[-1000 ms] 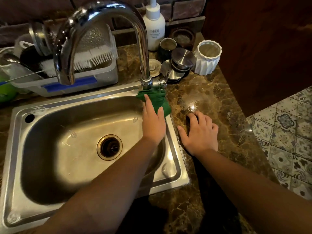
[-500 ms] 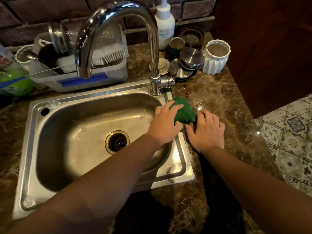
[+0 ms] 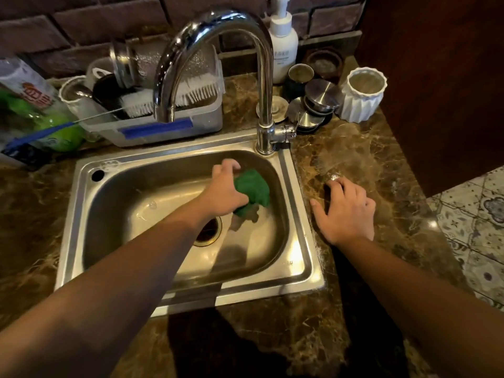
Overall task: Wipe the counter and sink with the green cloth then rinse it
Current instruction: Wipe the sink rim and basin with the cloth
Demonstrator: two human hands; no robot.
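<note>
The green cloth (image 3: 252,188) is bunched into a lump inside the stainless steel sink (image 3: 300,214), against the basin's right wall and nearer its far edge than its near one, just beyond the round drain (image 3: 210,231). The left hand (image 3: 225,190) is curled around the cloth's left side, fingers closed over it and thumb tucked beneath, so that most of the green fabric bulges out to the right of the grip (whether the cloth touches the basin floor cannot be told). The forearm reaches in over the sink's near rim and hides part of the drain. The right hand (image 3: 346,211) lies palm down on the brown marble counter (image 3: 368,165), just beside the sink's right rim, fingers spread loosely and holding nothing. A chrome gooseneck faucet (image 3: 218,50) rises from the sink's far right corner and arches left over the basin. Behind it, along the counter's far edge, stand a white pump bottle (image 3: 283,47), a stack of round steel lids (image 3: 317,107) and a white fluted cup (image 3: 362,95). At the far left, a grey plastic tub (image 3: 169,124) holds a white scrub brush (image 3: 169,98).
</note>
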